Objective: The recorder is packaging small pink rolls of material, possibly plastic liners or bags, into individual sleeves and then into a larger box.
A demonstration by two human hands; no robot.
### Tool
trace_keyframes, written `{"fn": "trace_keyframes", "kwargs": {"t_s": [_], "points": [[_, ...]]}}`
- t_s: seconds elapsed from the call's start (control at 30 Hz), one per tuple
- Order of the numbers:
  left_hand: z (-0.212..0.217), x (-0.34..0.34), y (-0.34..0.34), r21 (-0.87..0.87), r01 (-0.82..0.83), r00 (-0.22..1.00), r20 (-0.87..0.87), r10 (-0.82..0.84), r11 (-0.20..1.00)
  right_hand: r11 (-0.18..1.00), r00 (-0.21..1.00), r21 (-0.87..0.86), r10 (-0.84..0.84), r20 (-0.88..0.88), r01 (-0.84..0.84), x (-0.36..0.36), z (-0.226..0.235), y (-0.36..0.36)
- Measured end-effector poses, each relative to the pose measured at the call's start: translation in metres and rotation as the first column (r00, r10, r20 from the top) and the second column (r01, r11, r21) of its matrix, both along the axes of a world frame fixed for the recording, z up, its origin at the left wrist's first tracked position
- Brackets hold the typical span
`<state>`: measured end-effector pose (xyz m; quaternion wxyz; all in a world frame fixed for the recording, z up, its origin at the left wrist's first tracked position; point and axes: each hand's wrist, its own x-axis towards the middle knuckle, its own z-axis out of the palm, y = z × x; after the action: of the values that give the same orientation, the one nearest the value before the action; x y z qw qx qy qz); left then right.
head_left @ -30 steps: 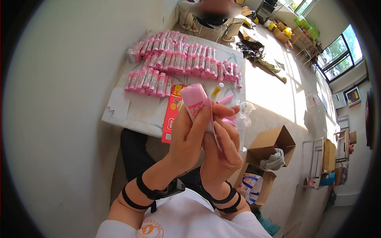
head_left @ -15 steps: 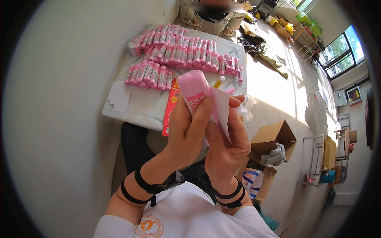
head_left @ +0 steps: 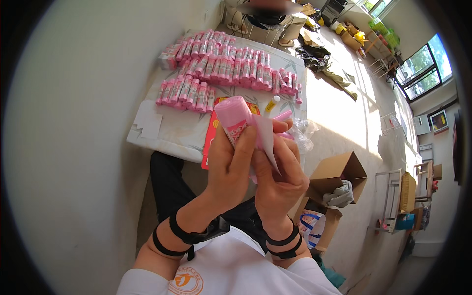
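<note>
Left hand [head_left: 230, 164] clasped round pink roll [head_left: 232, 111], right hand [head_left: 281, 176] pinching its paper label [head_left: 267, 139]; both near table [head_left: 181, 132]; more rolls [head_left: 225, 70], bottle [head_left: 270, 104] on table

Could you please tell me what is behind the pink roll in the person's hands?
Behind the pink roll, a red package lies on the table, partly showing; its middle cannot be seen, covered by the roll and left hand.

Worn are a white shirt [head_left: 236, 268] with orange emblem [head_left: 185, 280], black forearm straps [head_left: 187, 238], apparently black trousers [head_left: 165, 184].
</note>
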<state>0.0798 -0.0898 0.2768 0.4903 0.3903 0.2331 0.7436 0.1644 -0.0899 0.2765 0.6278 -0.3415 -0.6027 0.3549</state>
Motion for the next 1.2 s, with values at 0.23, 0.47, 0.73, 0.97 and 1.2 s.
{"fn": "trace_keyframes", "kwargs": {"t_s": [0.23,0.47,0.73,0.97,1.2], "points": [[0.002,-0.001,-0.001,0.043,0.034,0.997,-0.069,-0.031,0.999,0.999,0.992,0.03,0.023,0.121,-0.026,0.007,0.006,-0.007],[0.002,0.004,-0.001,0.12,0.037,0.994,-0.108,-0.024,0.992,0.97,0.981,0.206,-0.156,0.115,0.13,0.001,0.002,-0.01],[-0.003,0.009,-0.003,0.037,-0.091,0.989,-0.116,0.095,0.995,0.928,0.937,-0.339,0.027,-0.347,-0.152,0.001,0.003,-0.012],[-0.009,0.006,-0.006,-0.075,-0.157,0.983,-0.111,0.148,0.985,0.921,0.954,-0.361,0.036,-0.298,-0.148,-0.007,-0.008,-0.006],[-0.009,0.003,-0.008,-0.032,-0.125,0.986,-0.117,0.121,0.992,0.984,0.979,0.021,-0.178,0.096,0.177,-0.01,-0.01,-0.012]]}}
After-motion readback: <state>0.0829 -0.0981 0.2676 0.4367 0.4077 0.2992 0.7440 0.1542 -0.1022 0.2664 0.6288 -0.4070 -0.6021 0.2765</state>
